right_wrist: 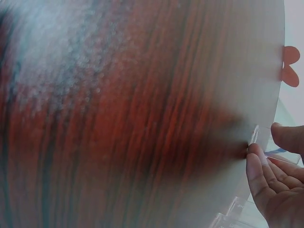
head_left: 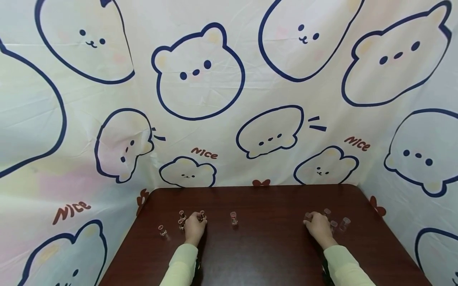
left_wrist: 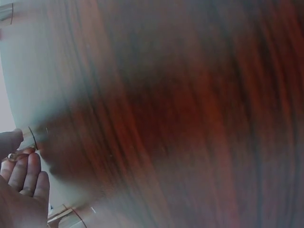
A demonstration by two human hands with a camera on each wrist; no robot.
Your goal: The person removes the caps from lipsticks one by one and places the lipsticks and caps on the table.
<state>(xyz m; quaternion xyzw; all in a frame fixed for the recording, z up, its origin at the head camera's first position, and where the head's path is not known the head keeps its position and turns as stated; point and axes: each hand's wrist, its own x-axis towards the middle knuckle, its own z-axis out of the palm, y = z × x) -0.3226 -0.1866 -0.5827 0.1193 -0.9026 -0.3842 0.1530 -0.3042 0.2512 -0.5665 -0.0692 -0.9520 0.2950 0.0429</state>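
On the dark wooden table (head_left: 268, 246) my left hand (head_left: 196, 223) pinches a small clear vial with a reddish rim (left_wrist: 31, 137) between thumb and fingers (left_wrist: 28, 171). Several similar vials (head_left: 182, 216) stand close around it, and a single one (head_left: 233, 218) stands to its right. My right hand (head_left: 315, 223) pinches a clear vial (right_wrist: 254, 135) between thumb and fingertips (right_wrist: 259, 164). More clear vials (head_left: 345, 223) stand just right of that hand.
A cartoon-bear cloth (head_left: 200, 75) hangs behind and on both sides of the table. Its far edge (head_left: 257, 186) lies a short way beyond both hands. Pale sleeves (head_left: 180, 266) cover both forearms. Another vial (left_wrist: 66, 214) lies near my left palm.
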